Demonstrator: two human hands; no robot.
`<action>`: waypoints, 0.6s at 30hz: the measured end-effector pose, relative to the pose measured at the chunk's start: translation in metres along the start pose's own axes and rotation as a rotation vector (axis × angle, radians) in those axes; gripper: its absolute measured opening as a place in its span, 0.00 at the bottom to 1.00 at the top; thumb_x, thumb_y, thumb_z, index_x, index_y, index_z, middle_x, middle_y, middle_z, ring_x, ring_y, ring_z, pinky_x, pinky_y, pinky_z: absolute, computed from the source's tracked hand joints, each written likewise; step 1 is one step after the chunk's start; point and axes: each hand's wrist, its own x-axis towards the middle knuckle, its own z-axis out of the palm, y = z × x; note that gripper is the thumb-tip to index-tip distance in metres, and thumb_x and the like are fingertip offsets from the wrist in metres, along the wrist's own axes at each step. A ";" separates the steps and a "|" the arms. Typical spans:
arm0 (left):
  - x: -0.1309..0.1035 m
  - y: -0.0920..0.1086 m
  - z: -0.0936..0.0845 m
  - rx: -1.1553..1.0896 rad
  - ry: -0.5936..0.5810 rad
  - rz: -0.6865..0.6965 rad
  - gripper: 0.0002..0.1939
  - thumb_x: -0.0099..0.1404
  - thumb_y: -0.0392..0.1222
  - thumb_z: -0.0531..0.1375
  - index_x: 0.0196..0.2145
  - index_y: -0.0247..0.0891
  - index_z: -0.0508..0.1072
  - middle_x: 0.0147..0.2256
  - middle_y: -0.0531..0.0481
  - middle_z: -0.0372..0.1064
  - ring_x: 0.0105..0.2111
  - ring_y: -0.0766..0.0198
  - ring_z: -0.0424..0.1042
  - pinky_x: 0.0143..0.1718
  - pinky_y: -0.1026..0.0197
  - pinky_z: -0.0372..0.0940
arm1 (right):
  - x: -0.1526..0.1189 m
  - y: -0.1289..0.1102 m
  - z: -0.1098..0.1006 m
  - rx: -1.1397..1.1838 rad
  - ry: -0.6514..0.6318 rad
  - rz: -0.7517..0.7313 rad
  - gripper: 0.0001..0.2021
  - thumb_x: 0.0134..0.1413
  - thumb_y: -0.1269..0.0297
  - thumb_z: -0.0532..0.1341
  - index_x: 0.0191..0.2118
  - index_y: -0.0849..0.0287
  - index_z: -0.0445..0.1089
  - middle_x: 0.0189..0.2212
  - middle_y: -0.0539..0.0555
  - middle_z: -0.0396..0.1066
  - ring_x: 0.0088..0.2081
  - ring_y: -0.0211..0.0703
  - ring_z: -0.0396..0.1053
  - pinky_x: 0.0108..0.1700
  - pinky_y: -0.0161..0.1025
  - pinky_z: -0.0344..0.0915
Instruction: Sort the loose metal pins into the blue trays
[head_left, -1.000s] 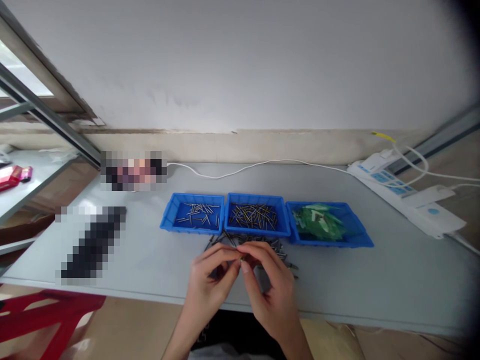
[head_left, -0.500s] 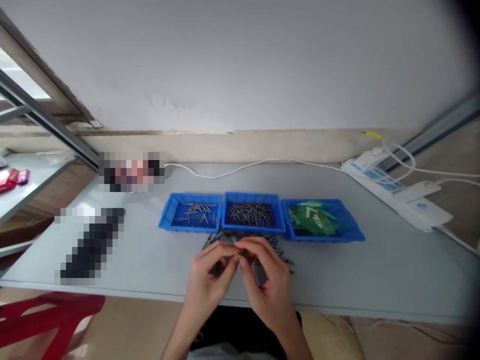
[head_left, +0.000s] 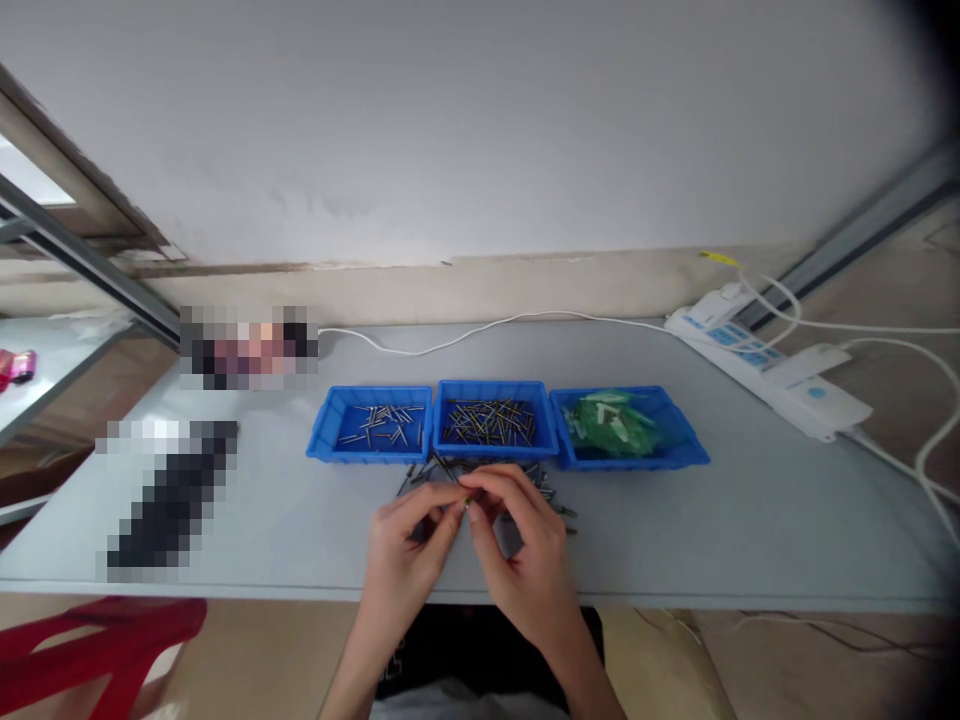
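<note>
My left hand (head_left: 411,545) and my right hand (head_left: 525,555) meet fingertip to fingertip over the front of the table. Both pinch a small metal piece (head_left: 467,503) with a shiny, yellowish end; the fingers cover most of it, so its exact kind cannot be made out. Just behind and partly beneath the hands lies a loose pile of thin metal pins or bits (head_left: 442,466), some with darker, brass-like ends. Beyond it, the middle blue bin (head_left: 495,452) holds many dark golden metal rods. Short silver pins lie in the left blue bin (head_left: 367,456).
The right blue bin (head_left: 637,462) contains green plastic bags (head_left: 619,432). A white power strip (head_left: 772,372) lies at the back right, with a white cable (head_left: 465,330) running along the wall. Blurred-out objects lie on the left. A red stool (head_left: 112,640) stands below the table edge.
The view has shifted a little, so the bins and hands appear slightly further left. Both hands keep their pinch on the small piece, with barely any change in the fingers.
</note>
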 end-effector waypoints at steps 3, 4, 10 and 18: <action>0.000 -0.001 0.000 -0.007 -0.003 -0.005 0.08 0.70 0.31 0.65 0.40 0.39 0.85 0.30 0.52 0.82 0.25 0.67 0.76 0.29 0.68 0.71 | 0.000 0.000 0.001 0.002 0.006 0.018 0.12 0.70 0.72 0.59 0.51 0.53 0.76 0.44 0.54 0.77 0.39 0.41 0.77 0.41 0.37 0.78; 0.000 -0.001 0.000 -0.007 -0.002 -0.008 0.08 0.70 0.31 0.65 0.40 0.39 0.85 0.30 0.51 0.83 0.25 0.67 0.76 0.29 0.68 0.71 | 0.000 0.000 0.001 0.002 0.009 0.022 0.12 0.70 0.71 0.59 0.52 0.53 0.76 0.44 0.54 0.77 0.38 0.41 0.77 0.41 0.37 0.78; 0.000 -0.002 0.000 0.012 0.022 -0.026 0.08 0.69 0.32 0.64 0.40 0.39 0.85 0.31 0.50 0.82 0.25 0.67 0.75 0.28 0.68 0.70 | 0.000 0.004 0.002 0.024 0.041 -0.020 0.09 0.69 0.72 0.63 0.49 0.52 0.77 0.46 0.54 0.78 0.36 0.39 0.77 0.36 0.35 0.78; -0.003 0.003 -0.001 -0.043 0.106 -0.047 0.10 0.74 0.38 0.63 0.47 0.40 0.84 0.37 0.48 0.84 0.25 0.67 0.72 0.29 0.66 0.71 | 0.002 0.001 0.000 -0.048 0.115 -0.152 0.11 0.68 0.75 0.65 0.48 0.51 0.79 0.47 0.54 0.80 0.34 0.37 0.78 0.28 0.33 0.73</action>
